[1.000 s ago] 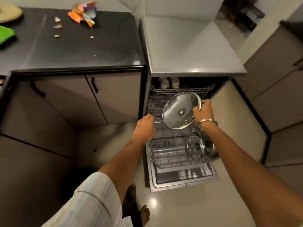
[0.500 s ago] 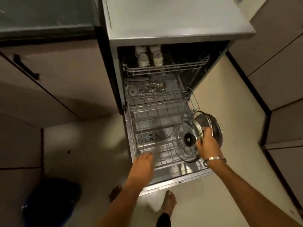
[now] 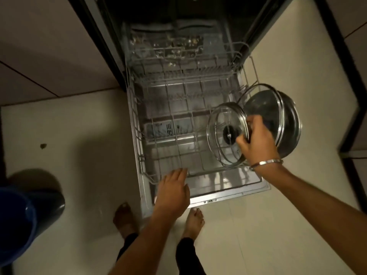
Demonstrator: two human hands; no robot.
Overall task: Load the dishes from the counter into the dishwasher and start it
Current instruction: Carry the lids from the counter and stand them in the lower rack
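Now you load the rack (image 3: pixel 158 108) | right hand (image 3: pixel 258 141) pinches glass lid (image 3: pixel 220 133) | left hand (image 3: pixel 172 191) spread on the rack edge | next: seat lid upright, probably.

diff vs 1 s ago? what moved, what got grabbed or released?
The glass lid came down from above the lower rack into its right side, on edge beside the lid already there. The right hand still grips its rim; nothing released. The left hand slid to the rack's front edge, fingers straight. The camera tilted down.
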